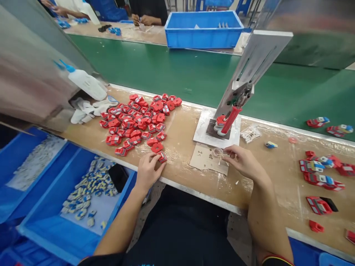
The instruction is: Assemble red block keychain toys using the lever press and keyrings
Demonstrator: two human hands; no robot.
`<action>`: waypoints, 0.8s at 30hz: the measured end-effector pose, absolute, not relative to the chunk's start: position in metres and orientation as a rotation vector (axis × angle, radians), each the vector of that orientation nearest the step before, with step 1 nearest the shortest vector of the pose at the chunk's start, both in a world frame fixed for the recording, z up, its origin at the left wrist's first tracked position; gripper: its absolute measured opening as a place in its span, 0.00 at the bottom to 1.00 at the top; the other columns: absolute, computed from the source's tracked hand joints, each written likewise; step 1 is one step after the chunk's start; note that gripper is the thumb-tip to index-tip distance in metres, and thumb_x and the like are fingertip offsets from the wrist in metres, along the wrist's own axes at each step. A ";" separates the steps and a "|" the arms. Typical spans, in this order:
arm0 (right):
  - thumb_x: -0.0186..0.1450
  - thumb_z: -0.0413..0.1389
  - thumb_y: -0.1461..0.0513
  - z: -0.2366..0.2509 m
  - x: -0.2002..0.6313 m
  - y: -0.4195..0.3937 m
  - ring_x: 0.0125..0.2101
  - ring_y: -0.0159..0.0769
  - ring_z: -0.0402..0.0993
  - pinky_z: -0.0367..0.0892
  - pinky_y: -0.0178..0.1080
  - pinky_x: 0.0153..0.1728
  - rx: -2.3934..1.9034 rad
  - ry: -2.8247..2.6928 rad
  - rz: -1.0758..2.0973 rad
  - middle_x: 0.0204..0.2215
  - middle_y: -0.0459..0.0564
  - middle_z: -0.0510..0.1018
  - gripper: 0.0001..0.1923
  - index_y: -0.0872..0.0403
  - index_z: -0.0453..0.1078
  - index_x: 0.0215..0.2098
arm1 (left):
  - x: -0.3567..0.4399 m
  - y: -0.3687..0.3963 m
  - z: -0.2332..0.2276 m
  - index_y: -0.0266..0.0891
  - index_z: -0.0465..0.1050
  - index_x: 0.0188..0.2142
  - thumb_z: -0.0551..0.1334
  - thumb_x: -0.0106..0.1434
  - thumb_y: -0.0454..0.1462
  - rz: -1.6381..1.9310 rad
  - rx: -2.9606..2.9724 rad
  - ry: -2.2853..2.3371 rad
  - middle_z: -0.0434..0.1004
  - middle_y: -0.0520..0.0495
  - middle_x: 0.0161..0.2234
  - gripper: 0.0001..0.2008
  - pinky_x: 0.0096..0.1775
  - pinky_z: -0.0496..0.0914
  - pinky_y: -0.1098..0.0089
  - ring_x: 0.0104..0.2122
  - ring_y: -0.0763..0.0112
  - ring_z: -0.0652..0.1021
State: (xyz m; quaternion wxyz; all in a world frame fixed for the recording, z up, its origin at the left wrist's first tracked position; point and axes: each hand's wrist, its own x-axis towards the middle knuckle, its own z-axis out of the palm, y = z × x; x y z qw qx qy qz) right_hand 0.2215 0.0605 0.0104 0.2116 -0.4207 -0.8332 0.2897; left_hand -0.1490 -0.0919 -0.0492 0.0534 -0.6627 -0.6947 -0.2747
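Observation:
My left hand (148, 170) is at the near edge of a heap of red toy car parts (130, 122). Its thumb and fingers close around one red toy car part (162, 157) with a grey lower edge, still on the table. My right hand (242, 161) pinches a thin pale stick (224, 154). The stick's end is over a small round clear dish (217, 152), which sits on a torn piece of cardboard (206, 159). Behind it stands a metal press (244, 88) with a red handle (232, 120); a red and white piece (221, 122) sits at its base.
White gloves (90, 110) and a bottle (87, 83) lie left. Blue bins (41, 231) below hold small parts and a black phone (118, 176). Red vehicles (323, 181) stand right. Beyond the green belt (138, 62) are a blue crate (203, 38) and another person's hands (142, 20).

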 end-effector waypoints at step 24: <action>0.68 0.64 0.59 0.000 0.204 0.048 0.30 0.38 0.77 0.73 0.44 0.33 -1.132 -1.907 0.779 0.31 0.47 0.86 0.05 0.46 0.80 0.33 | -0.079 0.035 -0.008 0.46 0.71 0.44 0.62 0.68 0.41 -3.095 -2.185 -2.502 0.83 0.43 0.54 0.06 0.46 0.83 0.58 0.49 0.61 0.85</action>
